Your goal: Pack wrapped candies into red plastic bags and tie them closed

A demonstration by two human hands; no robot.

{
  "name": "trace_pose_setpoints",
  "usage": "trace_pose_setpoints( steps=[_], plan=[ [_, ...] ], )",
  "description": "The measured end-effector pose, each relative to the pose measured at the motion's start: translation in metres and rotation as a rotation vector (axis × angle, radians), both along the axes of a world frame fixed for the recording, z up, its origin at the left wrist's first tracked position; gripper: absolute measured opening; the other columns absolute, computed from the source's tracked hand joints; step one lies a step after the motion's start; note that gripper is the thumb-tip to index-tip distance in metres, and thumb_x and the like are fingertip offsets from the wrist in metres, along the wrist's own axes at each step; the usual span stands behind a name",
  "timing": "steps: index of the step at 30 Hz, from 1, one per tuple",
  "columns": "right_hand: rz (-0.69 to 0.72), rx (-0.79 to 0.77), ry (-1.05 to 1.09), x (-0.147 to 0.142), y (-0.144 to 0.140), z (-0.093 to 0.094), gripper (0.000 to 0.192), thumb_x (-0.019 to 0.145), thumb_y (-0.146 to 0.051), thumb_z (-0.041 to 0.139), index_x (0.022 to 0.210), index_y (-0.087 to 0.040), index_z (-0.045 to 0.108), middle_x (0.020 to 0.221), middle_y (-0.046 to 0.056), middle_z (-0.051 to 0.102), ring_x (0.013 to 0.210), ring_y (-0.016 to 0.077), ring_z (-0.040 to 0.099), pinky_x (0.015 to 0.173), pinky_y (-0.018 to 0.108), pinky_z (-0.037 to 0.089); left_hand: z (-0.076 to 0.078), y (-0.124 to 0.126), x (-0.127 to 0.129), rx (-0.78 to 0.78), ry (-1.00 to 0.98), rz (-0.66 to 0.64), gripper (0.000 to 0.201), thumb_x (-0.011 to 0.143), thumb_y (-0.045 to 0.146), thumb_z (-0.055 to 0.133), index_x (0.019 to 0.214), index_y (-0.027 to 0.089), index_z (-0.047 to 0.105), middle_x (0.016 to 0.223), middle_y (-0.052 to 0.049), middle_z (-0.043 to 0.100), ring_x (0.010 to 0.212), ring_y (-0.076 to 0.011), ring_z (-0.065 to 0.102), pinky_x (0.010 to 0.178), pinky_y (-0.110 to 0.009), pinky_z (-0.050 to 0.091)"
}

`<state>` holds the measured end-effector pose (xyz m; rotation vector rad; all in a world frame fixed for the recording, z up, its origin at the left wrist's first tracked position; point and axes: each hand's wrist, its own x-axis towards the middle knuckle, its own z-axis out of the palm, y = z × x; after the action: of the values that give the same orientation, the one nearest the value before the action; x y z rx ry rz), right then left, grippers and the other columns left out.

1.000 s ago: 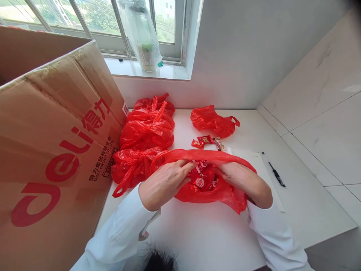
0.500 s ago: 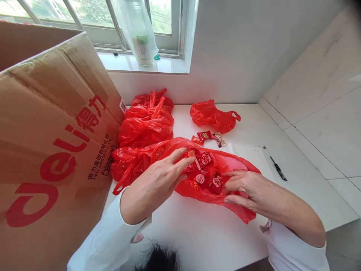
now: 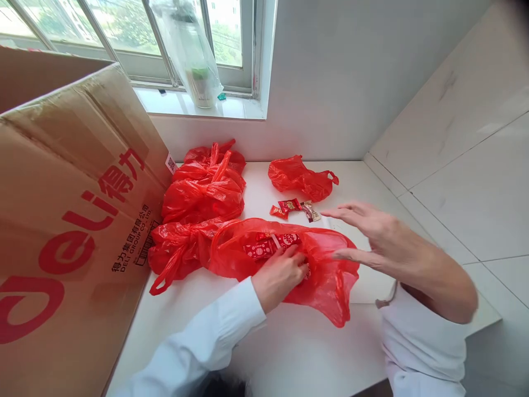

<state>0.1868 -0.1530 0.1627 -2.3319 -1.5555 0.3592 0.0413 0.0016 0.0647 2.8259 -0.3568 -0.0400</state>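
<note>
An open red plastic bag lies on the white table with red wrapped candies inside. My left hand reaches into it, fingers curled down among the candies; what the fingertips hold, if anything, is hidden. Over the bag's right side hovers my right hand, thumb and fingers spread apart, with nothing between them. Beyond the bag a few loose candies lie together, among them a brown and cream one and a red one.
Several knotted red bags stand in a row at the left, beside a large cardboard box. Another red bag sits near the wall. A bottle in a clear bag stands on the windowsill.
My left hand has moved down into the bag and curled its fingers. My right hand has lifted off the bag's right side, up and right, and spread open. The view has shifted slightly.
</note>
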Motion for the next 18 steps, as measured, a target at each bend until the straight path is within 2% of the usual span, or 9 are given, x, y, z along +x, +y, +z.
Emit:
trace_pose_setpoints(
  steps=[2, 3, 5, 7, 9, 12, 15, 18],
  plan=[
    [0.003, -0.063, 0.061, 0.005, 0.011, -0.008, 0.06, 0.081, -0.041, 0.063, 0.138, -0.033, 0.046, 0.129, 0.007, 0.057, 0.108, 0.0274, 0.058, 0.087, 0.038, 0.047, -0.016, -0.006, 0.012, 0.023, -0.006, -0.05, 0.017, 0.088, 0.01, 0.051, 0.09, 0.015, 0.066, 0.111, -0.011, 0.065, 0.128, -0.0315, 0.046, 0.1, -0.043, 0.046],
    [0.023, -0.091, 0.099, 0.006, 0.016, -0.012, 0.058, 0.08, -0.039, 0.063, 0.135, -0.032, 0.049, 0.126, 0.006, 0.059, 0.107, 0.0272, 0.059, 0.086, 0.037, 0.048, -0.022, -0.008, 0.016, 0.029, -0.01, -0.07, 0.015, 0.087, 0.012, 0.053, 0.092, 0.016, 0.067, 0.112, -0.011, 0.065, 0.128, -0.031, 0.046, 0.099, -0.042, 0.047],
    [0.073, -0.134, 0.166, 0.009, 0.025, -0.021, 0.041, 0.08, -0.033, 0.06, 0.121, -0.03, 0.06, 0.112, 0.005, 0.065, 0.099, 0.0253, 0.061, 0.08, 0.034, 0.049, -0.032, -0.009, 0.022, 0.04, -0.021, -0.077, 0.017, 0.086, 0.017, 0.059, 0.101, 0.018, 0.066, 0.117, -0.01, 0.064, 0.128, -0.0305, 0.045, 0.098, -0.043, 0.047],
    [0.088, -0.163, 0.206, 0.012, 0.029, -0.027, 0.024, 0.081, -0.025, 0.053, 0.1, -0.029, 0.067, 0.095, 0.002, 0.068, 0.083, 0.0212, 0.062, 0.07, 0.03, 0.048, -0.038, -0.007, 0.024, 0.054, -0.033, -0.037, 0.027, 0.085, 0.025, 0.063, 0.111, 0.018, 0.063, 0.125, -0.012, 0.06, 0.131, -0.0318, 0.042, 0.1, -0.046, 0.045],
    [0.069, -0.17, 0.211, 0.017, 0.03, -0.03, 0.027, 0.08, -0.016, 0.045, 0.089, -0.028, 0.067, 0.08, 0.0, 0.067, 0.067, 0.0171, 0.059, 0.059, 0.027, 0.044, -0.04, -0.002, 0.022, 0.074, -0.042, 0.036, 0.029, 0.089, 0.025, 0.057, 0.117, 0.017, 0.061, 0.132, -0.015, 0.055, 0.132, -0.0328, 0.041, 0.102, -0.048, 0.042],
    [-0.012, -0.071, 0.148, 0.028, 0.031, -0.029, 0.04, 0.076, -0.009, 0.04, 0.1, -0.028, 0.067, 0.068, -0.003, 0.062, 0.057, 0.014, 0.052, 0.053, 0.025, 0.038, -0.04, 0.008, 0.015, 0.107, -0.046, 0.168, 0.032, 0.092, 0.013, 0.045, 0.122, 0.015, 0.057, 0.132, -0.019, 0.055, 0.121, -0.0313, 0.053, 0.097, -0.048, 0.046],
    [-0.079, 0.085, 0.125, 0.035, 0.036, -0.027, 0.05, 0.073, -0.008, 0.041, 0.114, -0.027, 0.063, 0.07, -0.004, 0.063, 0.058, 0.0126, 0.053, 0.055, 0.023, 0.039, -0.039, 0.017, 0.007, 0.127, -0.045, 0.267, 0.044, 0.09, 0.008, 0.044, 0.132, 0.019, 0.05, 0.129, -0.017, 0.058, 0.108, -0.0289, 0.062, 0.088, -0.045, 0.05],
    [-0.09, 0.191, 0.179, 0.033, 0.047, -0.026, 0.05, 0.073, -0.009, 0.043, 0.116, -0.025, 0.062, 0.076, -0.003, 0.067, 0.062, 0.0125, 0.056, 0.057, 0.023, 0.042, -0.038, 0.024, 0.002, 0.138, -0.05, 0.314, 0.048, 0.089, 0.009, 0.046, 0.135, 0.021, 0.046, 0.128, -0.016, 0.058, 0.104, -0.0277, 0.063, 0.086, -0.043, 0.051]
  ],
)
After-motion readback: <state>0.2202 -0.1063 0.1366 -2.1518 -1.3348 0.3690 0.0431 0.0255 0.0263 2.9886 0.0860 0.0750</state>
